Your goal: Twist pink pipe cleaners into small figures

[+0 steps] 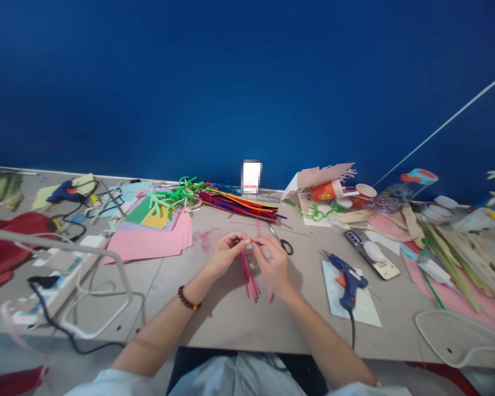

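Note:
Both of my hands meet over the middle of the grey table (231, 313). My left hand (226, 254) pinches the top of a bunch of pink pipe cleaners (249, 279), whose loose ends hang down toward me. My right hand (274, 264) is closed on the same bunch from the right, fingertips touching the left hand's. A bead bracelet sits on my left wrist. Black-handled scissors (284, 243) lie just behind my right hand.
A blue glue gun (347, 278) rests on white paper at right, a phone (371, 254) beyond it. Coloured pipe cleaners (239, 204) and pink paper sheets (152, 237) lie at the back left. A power strip and cables (66, 275) are at left. Paper cups (334, 191) and leaves are at right.

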### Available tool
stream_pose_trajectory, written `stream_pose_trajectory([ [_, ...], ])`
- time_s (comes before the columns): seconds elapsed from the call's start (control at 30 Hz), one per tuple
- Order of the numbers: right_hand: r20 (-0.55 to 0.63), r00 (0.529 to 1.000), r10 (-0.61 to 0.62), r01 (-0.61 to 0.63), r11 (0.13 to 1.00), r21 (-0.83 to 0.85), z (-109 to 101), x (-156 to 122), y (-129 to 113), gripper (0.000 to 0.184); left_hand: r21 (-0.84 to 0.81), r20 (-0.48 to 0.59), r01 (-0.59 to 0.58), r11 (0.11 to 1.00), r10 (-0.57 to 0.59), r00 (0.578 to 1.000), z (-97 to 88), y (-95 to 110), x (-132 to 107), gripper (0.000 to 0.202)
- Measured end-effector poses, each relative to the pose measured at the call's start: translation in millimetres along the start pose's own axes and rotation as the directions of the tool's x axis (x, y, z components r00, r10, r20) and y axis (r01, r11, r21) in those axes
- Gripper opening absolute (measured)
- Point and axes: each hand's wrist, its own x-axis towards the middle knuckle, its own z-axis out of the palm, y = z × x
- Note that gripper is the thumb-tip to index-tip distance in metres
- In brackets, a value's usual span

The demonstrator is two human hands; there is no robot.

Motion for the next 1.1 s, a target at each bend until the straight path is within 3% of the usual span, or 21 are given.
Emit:
stream_pose_trajectory([
  [0.23,-0.052,0.998,-0.034,0.032,0.999,-0.042,-1.1,0.6,-1.6,0.013,0.045,-0.030,-0.059,0.997,0.061,0.998,1.1,-2.6,0.5,0.022],
  [0.47,-0.053,0.989,-0.137,0.122,0.965,-0.230,-2.1,0.4,1.5,0.014,0.138,0.044,-0.119,0.983,0.114,0.993,0.9,-1.3,-1.5,0.018],
  [0.77,-0.018,0.971,-0.239,0.213,0.897,-0.388,-3.5,2.2,7.5,0.014,0.194,0.026,-0.119,0.974,0.116,0.993,3.1,-6.1,-1.6,0.014],
  [0.97,-0.042,0.988,-0.148,0.127,0.939,-0.320,-3.0,4.0,5.5,0.013,0.113,0.014,-0.063,0.992,0.062,0.998,5.5,-4.8,-1.7,0.018],
  [1.1,0.008,0.972,-0.236,0.219,0.892,-0.396,-3.5,3.7,7.4,0.015,0.139,0.022,-0.075,0.988,0.072,0.997,4.5,-6.1,-0.8,0.018],
])
